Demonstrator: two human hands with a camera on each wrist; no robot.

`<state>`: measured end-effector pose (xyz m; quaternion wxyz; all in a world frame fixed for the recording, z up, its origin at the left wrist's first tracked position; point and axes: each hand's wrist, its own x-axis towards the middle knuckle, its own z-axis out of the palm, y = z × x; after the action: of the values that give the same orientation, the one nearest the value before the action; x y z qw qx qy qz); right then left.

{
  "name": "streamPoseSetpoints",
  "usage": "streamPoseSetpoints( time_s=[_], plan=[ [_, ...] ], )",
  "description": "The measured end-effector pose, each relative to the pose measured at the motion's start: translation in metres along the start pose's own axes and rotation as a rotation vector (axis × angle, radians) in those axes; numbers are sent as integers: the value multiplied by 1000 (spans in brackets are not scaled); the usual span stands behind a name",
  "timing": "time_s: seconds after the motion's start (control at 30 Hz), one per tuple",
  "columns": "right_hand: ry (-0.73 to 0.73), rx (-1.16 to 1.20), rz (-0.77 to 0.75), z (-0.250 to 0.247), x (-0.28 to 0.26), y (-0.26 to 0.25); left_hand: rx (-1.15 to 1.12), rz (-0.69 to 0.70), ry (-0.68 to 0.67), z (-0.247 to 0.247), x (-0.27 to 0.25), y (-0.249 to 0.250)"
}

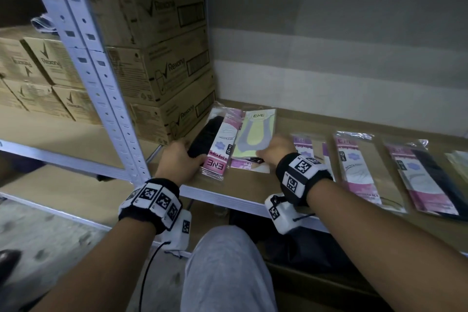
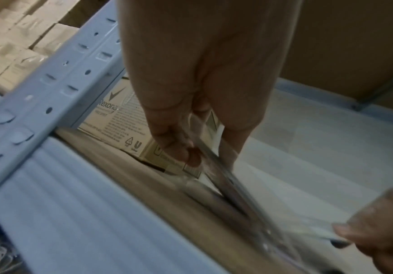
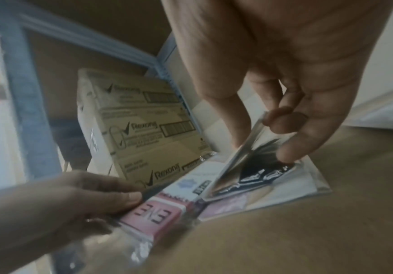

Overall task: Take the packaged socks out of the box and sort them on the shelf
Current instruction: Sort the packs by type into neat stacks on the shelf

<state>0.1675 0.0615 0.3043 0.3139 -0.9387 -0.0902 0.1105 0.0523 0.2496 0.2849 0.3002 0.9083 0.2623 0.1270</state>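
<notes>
At the left end of the brown shelf board (image 1: 243,185), my left hand (image 1: 181,157) pinches a sock pack with a black sock and pink ENE label (image 1: 217,144), seen close as the pink label (image 3: 158,216). My right hand (image 1: 274,151) holds the near edge of a yellow-and-grey sock pack (image 1: 255,134), lifted off other packs (image 3: 273,189) that lie flat beneath. In the left wrist view, my left fingers (image 2: 179,148) grip clear plastic wrap (image 2: 226,185), blurred. The right fingers (image 3: 284,120) curl round the raised pack's edge (image 3: 237,157).
Stacked Rexona cartons (image 1: 162,63) stand against the packs on the left, behind a grey perforated upright (image 1: 101,78). More sock packs (image 1: 354,167) (image 1: 425,177) lie in a row to the right. Smaller cartons (image 1: 38,78) fill the neighbouring shelf. My knee (image 1: 222,261) is below.
</notes>
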Motion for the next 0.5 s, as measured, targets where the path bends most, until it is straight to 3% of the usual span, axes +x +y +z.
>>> streamPoseSetpoints(
  time_s=[0.2,0.5],
  plan=[
    [-89,596,136,-15,-10,10,-301,-13,64,-9,4,6],
    [31,1108,169,-42,-50,32,-650,-63,176,-2,-11,21]
  ],
)
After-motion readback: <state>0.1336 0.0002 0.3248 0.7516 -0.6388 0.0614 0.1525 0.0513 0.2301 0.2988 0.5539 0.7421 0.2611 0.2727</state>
